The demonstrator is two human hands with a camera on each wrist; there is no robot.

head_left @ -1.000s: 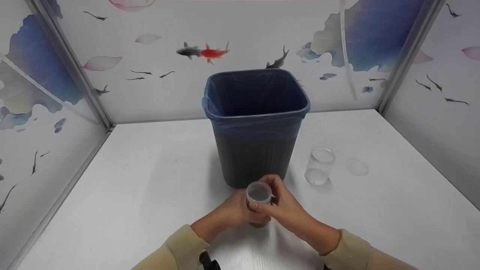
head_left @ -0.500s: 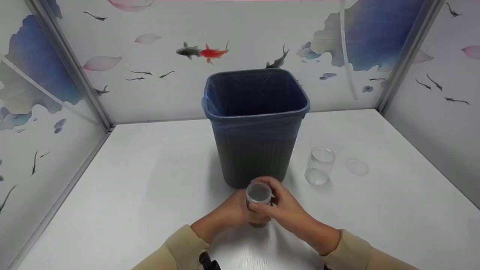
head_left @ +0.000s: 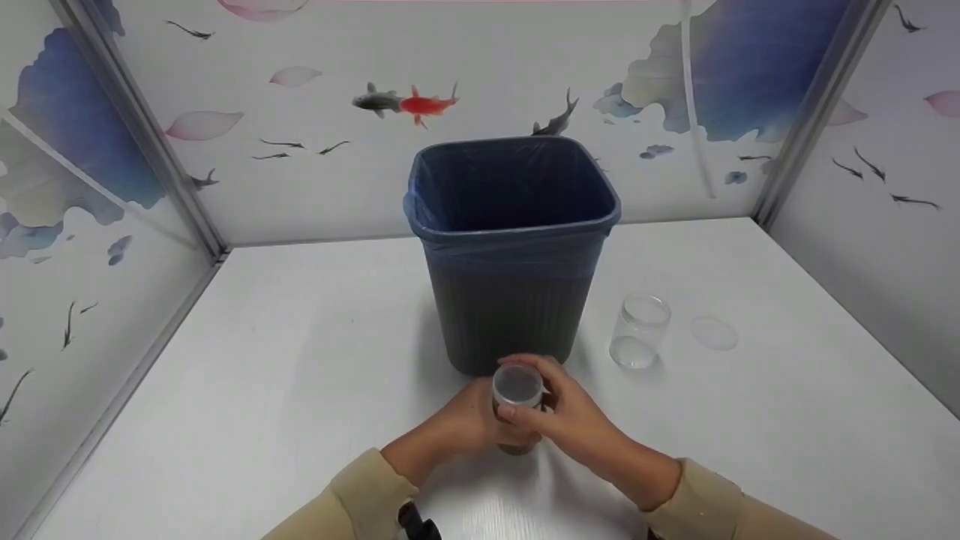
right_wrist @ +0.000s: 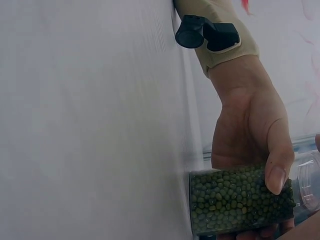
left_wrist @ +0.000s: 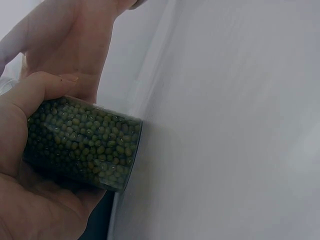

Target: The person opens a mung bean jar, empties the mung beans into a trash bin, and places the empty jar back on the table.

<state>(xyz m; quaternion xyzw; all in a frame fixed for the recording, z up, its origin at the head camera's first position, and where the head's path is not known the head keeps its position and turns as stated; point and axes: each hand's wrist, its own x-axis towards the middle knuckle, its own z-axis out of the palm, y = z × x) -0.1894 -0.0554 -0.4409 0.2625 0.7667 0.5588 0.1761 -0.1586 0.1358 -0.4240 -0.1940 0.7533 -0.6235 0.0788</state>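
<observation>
Head view: my left hand [head_left: 466,421] is curled round the body of the bean jar [head_left: 518,385]; my right hand [head_left: 570,412] pinches its rim. The jar stands upright on the worktop [head_left: 315,390], before the bin [head_left: 514,307]. Apparent step: working the jar's top. Next move calls for a firm left grip and level right-hand turning.

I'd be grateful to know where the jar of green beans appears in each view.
Head: the jar is below centre, slightly right, in front of the bin.
Left wrist: the jar is left of centre.
Right wrist: the jar is at lower right.
Shared landmark: the left hand, gripping the jar.
</observation>
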